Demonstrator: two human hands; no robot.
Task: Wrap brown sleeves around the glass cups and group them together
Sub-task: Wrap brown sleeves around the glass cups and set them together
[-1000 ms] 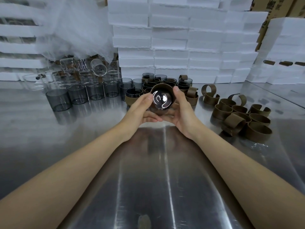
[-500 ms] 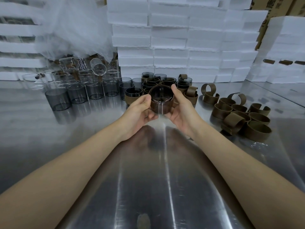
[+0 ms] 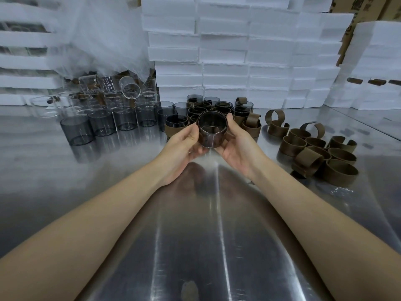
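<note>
A smoky glass cup with a brown sleeve around it (image 3: 212,132) is held upright just above the steel table, mouth up. My left hand (image 3: 184,144) grips its left side and my right hand (image 3: 235,142) grips its right side, thumb at the rim. Directly behind it stands a group of sleeved cups (image 3: 213,109). Bare grey glass cups (image 3: 99,124) stand in rows to the left. Loose brown sleeves (image 3: 314,151) lie curled in a pile to the right.
The steel table (image 3: 195,235) stretches toward me. Clear glass beakers (image 3: 121,88) and plastic wrap sit at the back left. White foam boxes (image 3: 238,51) are stacked along the back wall and at the right.
The cup was tilted with its base toward me; both hands have turned it upright and lowered it slightly in front of the sleeved group.
</note>
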